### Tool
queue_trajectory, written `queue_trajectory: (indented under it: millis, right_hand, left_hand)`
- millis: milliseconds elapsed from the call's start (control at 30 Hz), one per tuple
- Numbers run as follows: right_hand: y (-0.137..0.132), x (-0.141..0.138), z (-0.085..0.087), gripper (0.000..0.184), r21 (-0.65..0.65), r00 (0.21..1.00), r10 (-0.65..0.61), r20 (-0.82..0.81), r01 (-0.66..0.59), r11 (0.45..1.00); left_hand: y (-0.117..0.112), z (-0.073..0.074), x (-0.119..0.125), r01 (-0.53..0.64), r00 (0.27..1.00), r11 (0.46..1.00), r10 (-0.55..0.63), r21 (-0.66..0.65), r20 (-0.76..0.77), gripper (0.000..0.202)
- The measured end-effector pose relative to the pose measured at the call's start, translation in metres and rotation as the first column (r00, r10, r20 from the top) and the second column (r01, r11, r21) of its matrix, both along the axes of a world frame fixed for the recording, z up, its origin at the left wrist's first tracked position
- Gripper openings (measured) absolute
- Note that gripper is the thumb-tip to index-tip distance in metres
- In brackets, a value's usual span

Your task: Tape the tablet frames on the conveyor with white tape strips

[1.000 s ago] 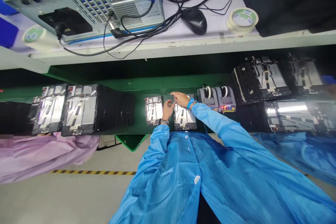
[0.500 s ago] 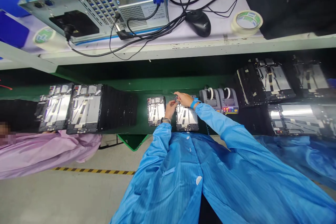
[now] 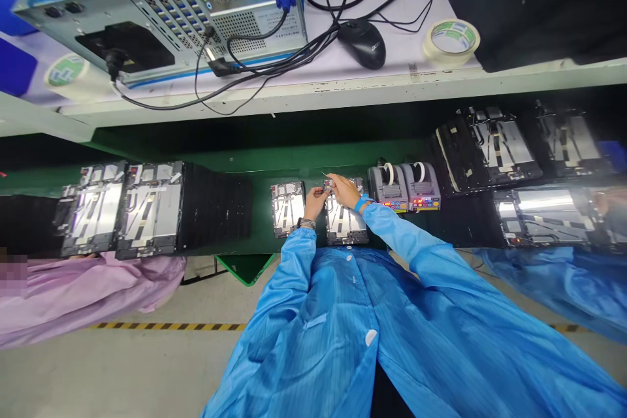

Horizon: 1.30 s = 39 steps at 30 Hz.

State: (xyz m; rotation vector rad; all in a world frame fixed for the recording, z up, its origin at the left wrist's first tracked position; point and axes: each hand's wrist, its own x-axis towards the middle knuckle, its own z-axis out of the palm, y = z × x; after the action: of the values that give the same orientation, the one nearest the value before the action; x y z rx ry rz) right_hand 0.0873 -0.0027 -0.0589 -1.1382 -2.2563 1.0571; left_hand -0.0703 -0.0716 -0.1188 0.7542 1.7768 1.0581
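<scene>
Two opened tablet-like units lie flat on the green bench, a left one (image 3: 288, 209) and a right one (image 3: 347, 217), each with silver panels and dark strips. Over the top end of the right unit, both hands meet. My left hand (image 3: 315, 201) has its fingers pinched at that unit's upper left corner; whatever is between them is too small to make out. My right hand (image 3: 345, 191), a blue band at its wrist, is closed beside it. From its fingers a thin pointed metal tool (image 3: 324, 174) sticks out to the upper left.
Two grey tape dispensers (image 3: 404, 188) stand right of the units. Stacked units (image 3: 151, 209) fill the left, and more units (image 3: 504, 144) the right. A shelf above bears a computer case (image 3: 220, 19), mouse (image 3: 362, 44) and tape roll (image 3: 451, 39). A pink sleeve (image 3: 98, 294) shows at left.
The whole view has shifted slightly. My left hand's fingers have moved a little at the unit's top corner; my right hand stays close by with the thin tool.
</scene>
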Motion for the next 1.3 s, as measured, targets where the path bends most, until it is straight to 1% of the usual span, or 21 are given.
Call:
queue_trajectory:
  millis: [67,100,200,233,267,300,333,400,467,533,633,700,800,867,900,933,1000,1067,1100,1167,1300]
  right_hand:
    - [-0.006,0.002,0.0,0.054,-0.158,0.98,-0.124,-0.155,0.1,0.982]
    - [-0.011,0.003,-0.001,0.051,-0.286,0.95,-0.204,-0.236,0.133,0.949]
    - [-0.031,0.005,-0.003,0.047,-0.665,0.817,-0.427,-0.388,0.073,0.743]
    - [-0.038,0.005,-0.004,0.047,-0.725,0.785,-0.47,-0.403,0.04,0.688]
    - [-0.044,0.004,-0.004,0.048,-0.743,0.769,-0.491,-0.408,0.033,0.669]
    - [-0.05,0.003,-0.003,0.05,-0.719,0.771,-0.489,-0.408,0.059,0.693]
    - [-0.053,0.002,-0.002,0.052,-0.651,0.792,-0.459,-0.402,0.105,0.751]
    - [-0.056,0.001,0.002,0.058,-0.404,0.884,-0.326,-0.334,0.178,0.897]
    - [-0.056,0.002,0.006,0.063,-0.147,0.972,-0.168,-0.166,0.144,0.979]
    - [-0.055,0.005,0.007,0.065,-0.017,0.996,-0.082,0.014,0.083,0.996]
    - [-0.059,0.011,0.007,0.068,0.003,0.989,-0.091,0.117,0.092,0.996]
    - [-0.063,0.012,0.007,0.068,-0.022,0.989,-0.13,0.07,0.132,0.991]
    - [-0.068,0.01,0.008,0.062,-0.12,0.964,-0.248,-0.097,0.236,0.964]
    - [-0.07,0.006,0.008,0.056,-0.328,0.897,-0.368,-0.246,0.28,0.902]
    - [-0.07,0.004,0.008,0.052,-0.476,0.846,-0.434,-0.31,0.257,0.841]
    - [-0.07,0.002,0.008,0.05,-0.625,0.787,-0.503,-0.357,0.199,0.755]
    - [-0.07,-0.001,0.007,0.048,-0.843,0.676,-0.629,-0.385,0.02,0.538]
    - [-0.07,-0.003,0.006,0.05,-0.924,0.592,-0.72,-0.362,-0.128,0.359]
    - [-0.07,-0.004,0.005,0.05,-0.937,0.562,-0.751,-0.346,-0.175,0.301]
    - [-0.07,-0.006,0.004,0.05,-0.945,0.533,-0.781,-0.325,-0.223,0.241]
    - [-0.066,-0.007,0.001,0.045,-0.95,0.534,-0.788,-0.307,-0.226,0.217]
  left_hand:
    - [0.001,-0.001,-0.003,-0.019,1.0,1.0,0.019,0.005,-0.013,0.039]
    - [0.0,-0.002,-0.004,-0.033,0.999,0.999,0.033,0.01,-0.024,0.041]
    - [0.0,-0.007,-0.005,-0.053,0.997,0.998,0.056,0.046,-0.059,0.047]
    - [0.0,-0.008,-0.005,-0.05,0.996,0.997,0.054,0.058,-0.065,0.048]
    - [0.0,-0.01,-0.005,-0.044,0.997,0.997,0.048,0.066,-0.065,0.047]
    - [-0.001,-0.011,-0.005,-0.038,0.997,0.997,0.043,0.069,-0.059,0.047]
    - [-0.001,-0.012,-0.005,-0.035,0.998,0.997,0.039,0.069,-0.05,0.046]
    - [-0.001,-0.014,-0.005,-0.03,0.999,0.997,0.033,0.074,-0.031,0.046]
    - [-0.001,-0.015,-0.005,-0.024,0.999,0.996,0.026,0.086,-0.025,0.045]
    - [-0.001,-0.014,-0.005,-0.015,0.999,0.995,0.017,0.095,-0.027,0.044]
    - [-0.002,-0.012,-0.005,-0.01,0.999,0.996,0.014,0.094,-0.034,0.043]
    - [-0.003,-0.01,-0.004,-0.01,0.999,0.995,0.014,0.096,-0.041,0.041]
    - [-0.003,-0.009,-0.004,-0.006,0.997,0.993,0.015,0.117,-0.075,0.041]
    - [-0.003,-0.008,-0.004,0.002,0.994,0.99,0.014,0.141,-0.108,0.043]
    - [-0.004,-0.008,-0.004,0.007,0.992,0.988,0.012,0.153,-0.123,0.045]
    - [-0.004,-0.008,-0.004,0.012,0.991,0.986,0.011,0.165,-0.136,0.046]
    - [-0.005,-0.008,-0.003,0.022,0.988,0.982,0.008,0.185,-0.156,0.047]
    - [-0.005,-0.007,-0.003,0.036,0.986,0.979,-0.001,0.202,-0.169,0.048]
    - [-0.005,-0.007,-0.003,0.043,0.985,0.977,-0.006,0.21,-0.174,0.049]
    - [-0.006,-0.007,-0.003,0.056,0.983,0.973,-0.015,0.223,-0.184,0.048]
    - [-0.006,-0.005,-0.001,0.065,0.98,0.97,-0.018,0.235,-0.199,0.045]
